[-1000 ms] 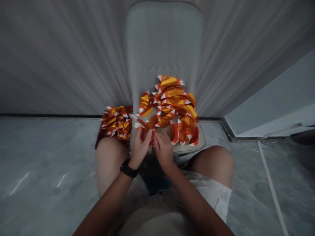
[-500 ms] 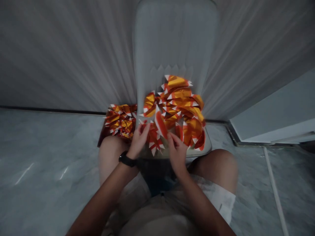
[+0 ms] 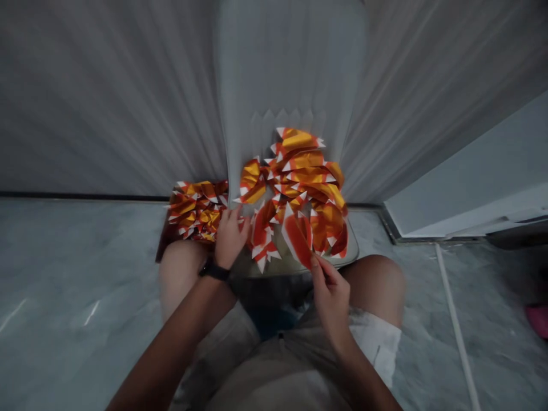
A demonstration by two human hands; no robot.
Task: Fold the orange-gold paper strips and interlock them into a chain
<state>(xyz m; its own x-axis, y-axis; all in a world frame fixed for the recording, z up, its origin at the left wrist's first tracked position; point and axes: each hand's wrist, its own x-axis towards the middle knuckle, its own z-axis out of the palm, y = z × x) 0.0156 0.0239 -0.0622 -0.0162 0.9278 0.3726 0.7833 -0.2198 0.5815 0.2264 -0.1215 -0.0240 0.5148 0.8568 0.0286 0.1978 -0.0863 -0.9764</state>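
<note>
My right hand (image 3: 331, 291) pinches the lower end of a red paper strip (image 3: 297, 240) with white edges, which looks folded and tilts up to the left. My left hand (image 3: 231, 237), wearing a dark watch on the wrist, is over the left edge of the chair seat with its fingers stretched out. Nothing shows plainly in it; a bit of red paper lies close to the thumb. On the seat is a pile of folded gold-and-red papers (image 3: 308, 177) with white pointed ends. More such red pieces (image 3: 264, 242) lie between my hands.
A dark red box (image 3: 165, 237) of similar folded papers stands left of the chair (image 3: 291, 57), by my knee. Behind hangs a pleated grey curtain (image 3: 107, 103). A pale panel (image 3: 471, 177) rises at the right; a pink object (image 3: 537, 319) lies on the marbled floor.
My right hand has drawn the red paper strip toward me and to the right. My left hand has moved left, away from it, its fingers reaching toward the box side. The view has shifted slightly.
</note>
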